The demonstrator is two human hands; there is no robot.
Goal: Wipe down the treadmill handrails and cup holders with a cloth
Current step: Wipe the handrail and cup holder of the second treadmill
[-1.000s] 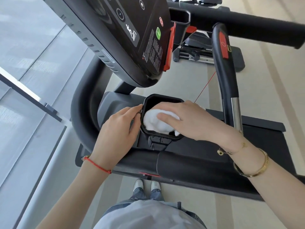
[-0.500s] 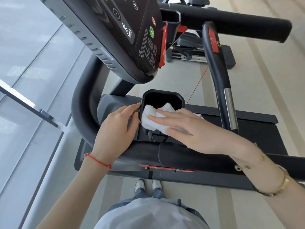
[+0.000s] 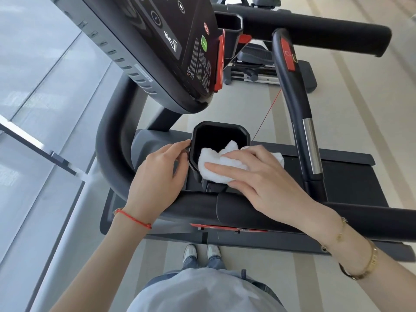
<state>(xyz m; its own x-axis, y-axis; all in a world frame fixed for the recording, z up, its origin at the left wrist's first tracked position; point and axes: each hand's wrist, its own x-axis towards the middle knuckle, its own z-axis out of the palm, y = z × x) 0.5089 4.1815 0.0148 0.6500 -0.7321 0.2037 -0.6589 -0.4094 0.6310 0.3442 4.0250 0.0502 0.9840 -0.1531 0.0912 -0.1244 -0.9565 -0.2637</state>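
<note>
Here, in the head view, the person stands beside a treadmill and looks down over their own arms. The right hand (image 3: 263, 176) lies flat on a white cloth (image 3: 216, 167), its fingers straight and slightly spread, pressing the cloth onto the near rim of a black cup holder (image 3: 219, 131). Part of the cloth bunches up into the holder's dark opening, and a corner of it shows past the hand on the right side. The left hand (image 3: 157, 181) grips the holder's left wall, with fingertips curled against the outer edge and the thumb side toward the rim. A red string bracelet (image 3: 132, 218) circles the left wrist, and a gold bangle (image 3: 364, 264) and a thin chain sit on the right wrist.

Just below both hands runs a thick black handrail (image 3: 202, 208), which curves up and away on the left. Above the cup holder hangs the tilted console (image 3: 157, 41), dark, with a green button and a red one near its lower edge. To the right, a slim upright grip (image 3: 292, 91) with a red patch and a silver sensor band rises from the frame, and a thin red cord (image 3: 267, 114) runs down from the console toward the deck. A second padded rail (image 3: 315, 30) crosses the top of the view. At the bottom, the person's pale shirt, jeans and white shoes (image 3: 201, 253) show above a beige striped floor (image 3: 349, 109).
</note>
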